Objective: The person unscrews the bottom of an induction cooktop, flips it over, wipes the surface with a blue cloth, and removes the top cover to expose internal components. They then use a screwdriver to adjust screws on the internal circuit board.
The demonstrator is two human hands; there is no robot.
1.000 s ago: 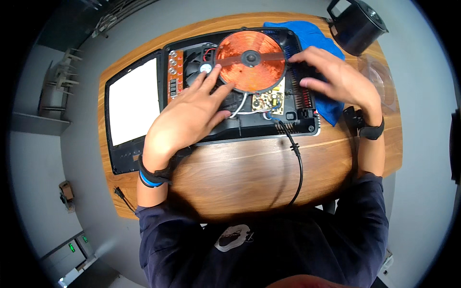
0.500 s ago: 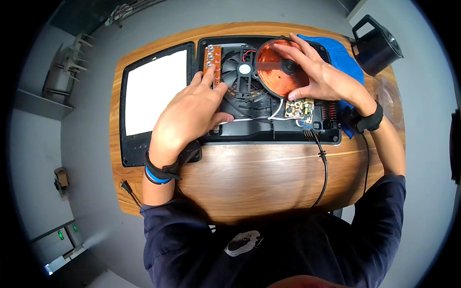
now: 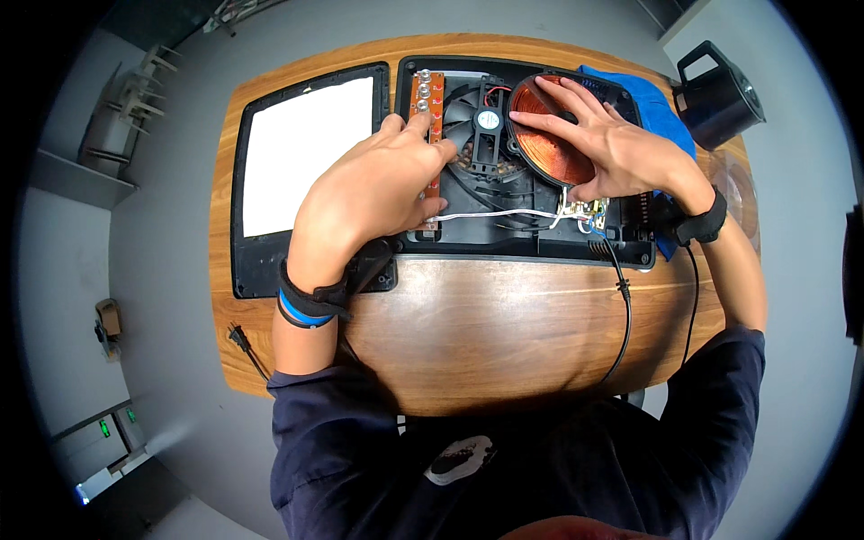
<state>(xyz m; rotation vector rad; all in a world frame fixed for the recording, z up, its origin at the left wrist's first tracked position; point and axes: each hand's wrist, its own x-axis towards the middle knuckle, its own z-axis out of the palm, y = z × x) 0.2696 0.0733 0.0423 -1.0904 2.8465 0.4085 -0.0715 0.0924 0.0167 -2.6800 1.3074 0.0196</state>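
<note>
An opened induction cooker base (image 3: 522,243) lies on the table. My left hand (image 3: 378,180) grips a narrow orange circuit board (image 3: 436,121) with metal buttons along the base's left side, fingers over it and thumb at its lower end. A white cable runs rightward from there. My right hand (image 3: 621,148) holds a round copper coil (image 3: 544,148), its fingers spread across the top and its thumb at the lower rim. The coil is tilted. Between both hands sits a black fan (image 3: 486,135). A small circuit board with components (image 3: 589,214) is partly covered by the coil and thumb.
A black-framed panel with a white sheet (image 3: 310,153) lies at left. Blue cloth (image 3: 661,112) sits behind the base, near a dark kettle (image 3: 717,99) and a clear round plastic piece (image 3: 738,198). A power cord (image 3: 623,315) crosses the front; a plug (image 3: 238,337) rests at left.
The copper coil has tilted, and my right fingers have shifted across it. My left thumb has come to the orange board's lower end. The whole view has shifted slightly.
</note>
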